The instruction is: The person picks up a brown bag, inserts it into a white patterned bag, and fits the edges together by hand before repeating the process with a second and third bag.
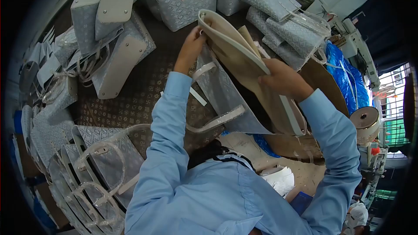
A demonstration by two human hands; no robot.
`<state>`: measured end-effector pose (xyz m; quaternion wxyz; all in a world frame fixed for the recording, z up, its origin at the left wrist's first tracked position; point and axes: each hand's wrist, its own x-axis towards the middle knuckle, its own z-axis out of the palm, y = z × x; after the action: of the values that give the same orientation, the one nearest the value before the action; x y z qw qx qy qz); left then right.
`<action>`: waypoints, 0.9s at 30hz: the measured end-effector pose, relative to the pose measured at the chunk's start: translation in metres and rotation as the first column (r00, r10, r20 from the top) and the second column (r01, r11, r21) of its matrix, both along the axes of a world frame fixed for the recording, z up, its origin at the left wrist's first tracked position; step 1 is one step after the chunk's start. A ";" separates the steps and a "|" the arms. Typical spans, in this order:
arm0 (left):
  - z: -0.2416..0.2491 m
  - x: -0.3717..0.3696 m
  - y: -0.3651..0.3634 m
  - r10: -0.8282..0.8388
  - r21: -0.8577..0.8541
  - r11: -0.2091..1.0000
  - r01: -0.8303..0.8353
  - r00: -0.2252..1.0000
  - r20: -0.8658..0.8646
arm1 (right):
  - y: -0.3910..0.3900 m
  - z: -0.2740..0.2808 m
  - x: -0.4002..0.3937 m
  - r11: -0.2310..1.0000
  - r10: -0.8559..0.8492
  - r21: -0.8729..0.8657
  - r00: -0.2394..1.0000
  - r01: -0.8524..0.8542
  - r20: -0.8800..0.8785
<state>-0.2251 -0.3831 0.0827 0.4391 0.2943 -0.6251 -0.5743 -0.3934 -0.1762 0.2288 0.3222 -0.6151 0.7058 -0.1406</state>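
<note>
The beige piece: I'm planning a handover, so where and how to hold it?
Likely pinch the beige piece at its near corner, from the wearer's side: that corner is uncovered, while the left grip has the far end and the right grip the pale rim.

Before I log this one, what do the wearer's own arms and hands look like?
Both arms wear light blue, creased cloth sleeves: the left sleeve and the right sleeve reach down the forearms and match the shirt. The left hand and right hand are bare, with no gloves. I see no cables or printed markings on either arm.
</note>
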 end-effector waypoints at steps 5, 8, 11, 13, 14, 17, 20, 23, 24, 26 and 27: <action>-0.018 -0.007 0.012 -0.026 0.145 0.988 0.057 0.978 -0.208 | -0.003 0.000 0.002 0.997 0.021 0.076 0.995 -0.029 0.094; 0.006 -0.004 0.003 0.078 0.622 0.779 0.086 0.970 -0.231 | -0.006 0.015 0.008 0.985 -0.164 0.006 0.943 0.170 0.288; -0.047 -0.014 0.008 -0.028 0.115 0.992 0.055 0.975 -0.222 | -0.012 0.009 0.017 0.974 -0.170 -0.127 0.978 0.186 0.123; -0.034 -0.020 0.014 0.003 0.072 0.997 0.009 0.986 -0.169 | -0.003 -0.014 0.025 0.973 -0.184 -0.129 0.980 0.192 0.071; -0.028 -0.018 0.019 0.027 0.095 0.995 -0.008 0.980 -0.198 | 0.003 -0.024 0.026 0.980 -0.136 -0.144 0.990 0.139 0.032; -0.033 -0.015 0.018 0.095 0.055 0.995 -0.087 0.983 -0.156 | 0.010 -0.035 0.015 0.985 -0.135 -0.083 0.980 0.148 0.146; -0.017 -0.016 0.025 0.212 -0.013 0.977 -0.212 0.977 -0.015 | 0.009 -0.044 0.010 0.987 -0.093 -0.118 0.984 0.111 0.151; -0.012 -0.021 0.029 0.134 0.146 0.983 -0.113 0.981 -0.143 | 0.004 -0.046 0.009 0.984 -0.136 -0.101 0.981 0.150 0.137; -0.007 -0.021 0.031 0.137 0.131 0.984 -0.120 0.983 -0.126 | 0.000 -0.052 0.008 0.983 -0.129 -0.111 0.979 0.147 0.157; 0.007 -0.015 0.035 0.077 0.200 0.977 -0.071 0.997 -0.023 | -0.008 -0.063 0.008 0.968 -0.151 -0.191 0.985 0.165 0.084; 0.013 -0.006 0.039 0.082 0.186 0.979 -0.082 0.997 0.007 | -0.005 -0.063 0.012 0.966 -0.145 -0.198 0.983 0.166 0.115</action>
<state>-0.2314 -0.3440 0.0962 0.4334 0.3594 -0.5557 -0.6117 -0.3818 -0.1808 0.1656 0.2794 -0.5801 0.7165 -0.2684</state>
